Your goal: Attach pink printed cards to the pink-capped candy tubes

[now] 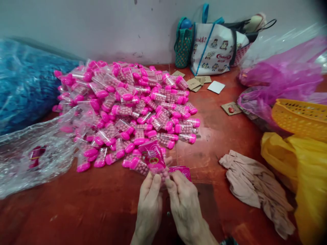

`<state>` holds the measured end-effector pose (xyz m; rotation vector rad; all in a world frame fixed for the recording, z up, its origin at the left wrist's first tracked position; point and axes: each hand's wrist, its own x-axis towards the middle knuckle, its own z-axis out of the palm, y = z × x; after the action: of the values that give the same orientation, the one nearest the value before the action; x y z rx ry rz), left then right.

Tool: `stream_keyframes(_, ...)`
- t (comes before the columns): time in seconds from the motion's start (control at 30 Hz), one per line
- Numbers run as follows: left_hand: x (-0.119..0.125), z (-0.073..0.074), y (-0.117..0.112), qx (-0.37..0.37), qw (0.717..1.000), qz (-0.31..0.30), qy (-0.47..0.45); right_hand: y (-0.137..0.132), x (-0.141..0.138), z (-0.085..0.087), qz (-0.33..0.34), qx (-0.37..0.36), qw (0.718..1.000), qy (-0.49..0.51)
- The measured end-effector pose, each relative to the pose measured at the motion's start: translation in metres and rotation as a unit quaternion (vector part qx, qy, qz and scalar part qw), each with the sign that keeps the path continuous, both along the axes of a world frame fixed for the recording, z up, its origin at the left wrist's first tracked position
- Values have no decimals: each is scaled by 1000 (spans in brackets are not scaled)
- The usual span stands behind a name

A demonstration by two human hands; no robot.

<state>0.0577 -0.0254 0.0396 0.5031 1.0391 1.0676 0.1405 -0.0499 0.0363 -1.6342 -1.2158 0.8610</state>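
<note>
In front of the heap, my left hand (pixel 150 200) and my right hand (pixel 184 204) meet with fingers closed around a clear bottle of small pink balls (pixel 163 174). A shiny pink printed label (pixel 153 157) stands up just beyond the fingertips of my left hand. Several more pink printed labels (pixel 184 172) show just past my right hand; I cannot tell whether they touch it. Beyond both hands spreads a large heap of clear bottles with bright pink caps (pixel 127 109), filled with pink balls. My fingers hide much of the held bottle.
Clear plastic wrap (pixel 58 136) and a big blue bag (pixel 25 85) lie left. Cardboard pieces (pixel 195 84) and a printed tote bag (pixel 212 51) are near the wall. On the right are a crumpled cloth (pixel 252 183), yellow plastic (pixel 309 183), an orange basket (pixel 301 114) and purple plastic (pixel 286 68).
</note>
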Motion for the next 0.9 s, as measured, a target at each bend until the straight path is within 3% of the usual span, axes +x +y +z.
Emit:
stream_keyframes(0.1, -4, -3, -1, -1, 1000, -10, 27, 4, 14, 6, -50, 44, 998, -16)
stream_keyframes(0.27, -4, -5, -7, 4, 994, -96, 51, 13, 19, 14, -26, 24, 993, 114)
stream_keyframes(0.37, -2, -8, -10, -4, 994, -90, 67, 12, 8, 6, -51, -4, 985, 167)
stream_keyframes(0.5, 0, -13, -12, -9, 996, -49, 78, 5, -6, -10, -94, 14, 983, 157)
stream_keyframes(0.57, 0, -13, -11, -12, 995, -57, 78, 2, -6, -12, -105, 9, 981, 163)
stream_keyframes(0.7, -1, -6, -4, -2, 985, -141, 98, 5, 8, -3, -77, -19, 967, 242)
stream_keyframes(0.8, -2, -3, -1, 11, 970, -207, 125, 12, 18, 4, -42, -69, 933, 350)
stream_keyframes(0.9, 0, -2, -1, -2, 965, -234, 118, 18, 21, 4, -61, -122, 913, 384)
